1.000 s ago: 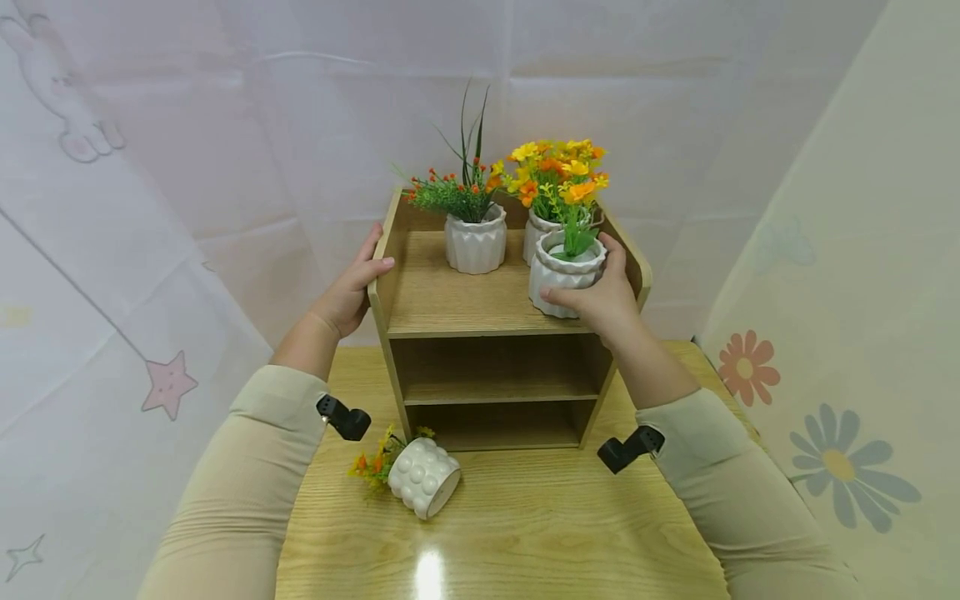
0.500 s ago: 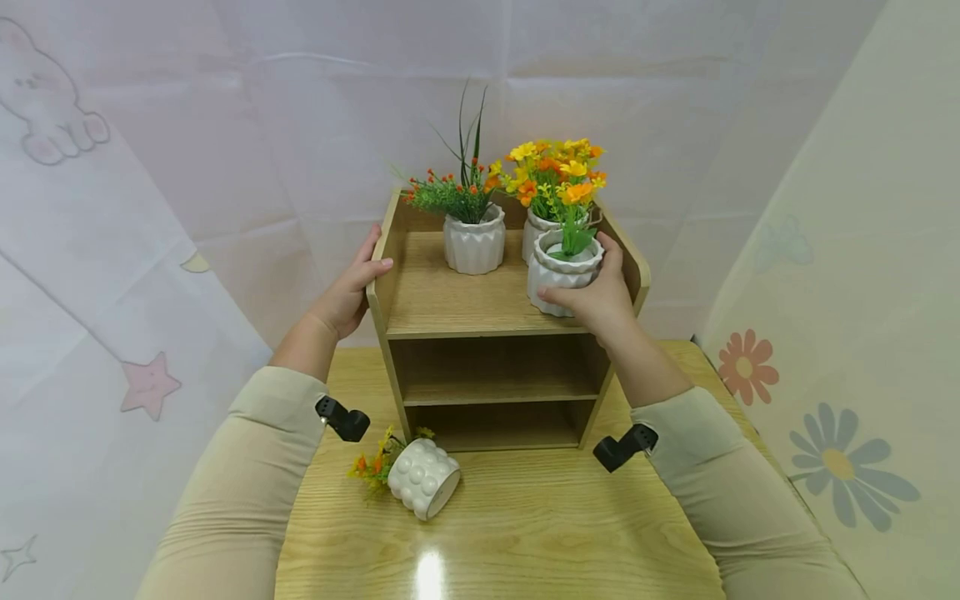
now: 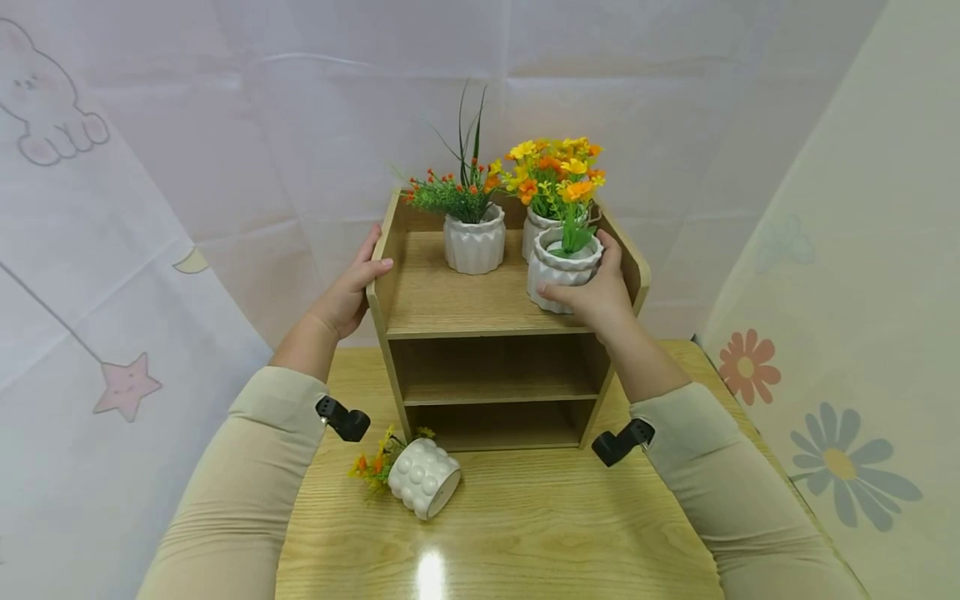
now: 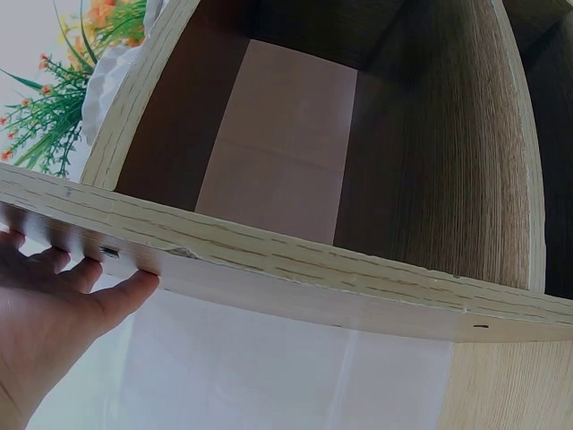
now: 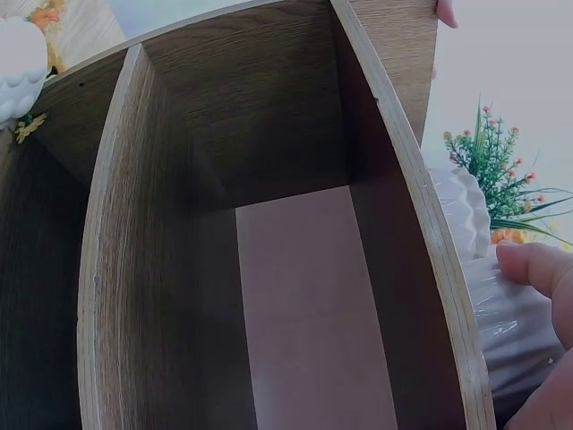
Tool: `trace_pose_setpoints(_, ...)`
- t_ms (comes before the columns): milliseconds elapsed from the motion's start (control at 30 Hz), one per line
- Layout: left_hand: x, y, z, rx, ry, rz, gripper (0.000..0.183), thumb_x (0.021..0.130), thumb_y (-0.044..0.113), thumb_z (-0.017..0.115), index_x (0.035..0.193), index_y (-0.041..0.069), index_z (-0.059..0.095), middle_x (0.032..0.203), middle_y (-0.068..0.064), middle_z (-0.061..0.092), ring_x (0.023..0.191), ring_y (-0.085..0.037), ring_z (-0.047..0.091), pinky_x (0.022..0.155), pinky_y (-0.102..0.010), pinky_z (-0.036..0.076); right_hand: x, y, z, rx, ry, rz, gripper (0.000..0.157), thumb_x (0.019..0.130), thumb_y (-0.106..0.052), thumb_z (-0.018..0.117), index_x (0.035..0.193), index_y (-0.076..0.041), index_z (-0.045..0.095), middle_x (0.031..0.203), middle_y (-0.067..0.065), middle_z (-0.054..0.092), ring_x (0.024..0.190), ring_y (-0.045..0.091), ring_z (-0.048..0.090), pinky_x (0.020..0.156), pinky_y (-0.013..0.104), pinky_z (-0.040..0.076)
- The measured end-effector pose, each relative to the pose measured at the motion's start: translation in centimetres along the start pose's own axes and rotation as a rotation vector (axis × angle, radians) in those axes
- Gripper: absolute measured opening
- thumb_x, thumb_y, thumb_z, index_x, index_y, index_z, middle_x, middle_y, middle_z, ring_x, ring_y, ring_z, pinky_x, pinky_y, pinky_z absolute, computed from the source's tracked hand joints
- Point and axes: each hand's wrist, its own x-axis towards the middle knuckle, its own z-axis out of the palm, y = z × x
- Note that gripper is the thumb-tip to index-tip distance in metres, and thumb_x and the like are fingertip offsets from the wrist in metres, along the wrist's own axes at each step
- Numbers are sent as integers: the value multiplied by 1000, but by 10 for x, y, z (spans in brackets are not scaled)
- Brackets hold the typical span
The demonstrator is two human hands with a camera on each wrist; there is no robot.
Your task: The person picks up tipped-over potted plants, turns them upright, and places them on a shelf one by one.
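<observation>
A small wooden shelf (image 3: 495, 392) stands on the table, with its bare compartments facing me. My left hand (image 3: 351, 292) rests against its outer left side, fingers extended; the left wrist view shows those fingertips (image 4: 134, 288) on the panel. At the top right, my right hand (image 3: 603, 292) grips a white fluted flowerpot (image 3: 551, 292) with green leaves, thumb at its front. Behind this pot is another white pot (image 3: 531, 237) with yellow and orange flowers, partly hidden. To the left of both stands a fluted pot (image 3: 475, 243) with grassy leaves and small red flowers.
On the table (image 3: 540, 525), a white bobbled flowerpot (image 3: 423, 479) lies on its side by the shelf's front left corner, its yellow and orange flowers pointing left. Patterned sheets (image 3: 322, 125) hang behind and at both sides. Raised side panels edge the shelf top.
My right hand and the pot it grips have shifted very slightly back and to the left. My left hand stays at the shelf's side.
</observation>
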Motion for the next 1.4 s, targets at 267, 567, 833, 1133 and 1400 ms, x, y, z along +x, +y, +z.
trace_pose_setpoints(267,0,1,0,9,5,4,80,93,30,39,154,45,-12,165,4,-13,145,-35,16,115,-51,19,0,0,1,10,-5,1,117,74,-16,85,156,-18,1,159,12,23,145,26,26,120,42,22)
trace_pose_setpoints(567,0,-1,0,10,9,3,80,93,30,38,154,44,-12,165,5,-13,146,-35,16,116,-51,18,-3,2,1,-25,-5,16,122,75,-20,84,157,-21,-7,163,12,15,147,27,22,121,43,21)
trace_pose_setpoints(833,-1,0,0,9,2,7,82,93,31,38,155,40,-14,166,3,-11,144,-36,18,113,-49,22,-12,-3,0,2,34,-27,119,76,-20,83,157,-20,-5,161,12,16,148,24,20,121,39,21)
trace_pose_setpoints(1133,0,0,-1,2,-1,1,80,94,30,38,155,42,-13,166,4,-11,144,-36,19,112,-47,23,-25,-9,-3,28,32,-21,120,76,-24,83,157,-24,-7,161,13,11,150,26,17,121,40,22)
trace_pose_setpoints(1400,0,1,-1,11,4,4,81,94,29,38,155,40,-13,166,3,-11,143,-36,20,109,-44,25,-38,-15,-4,61,38,-47,118,77,-22,83,157,-24,-4,163,13,11,150,27,16,121,40,21)
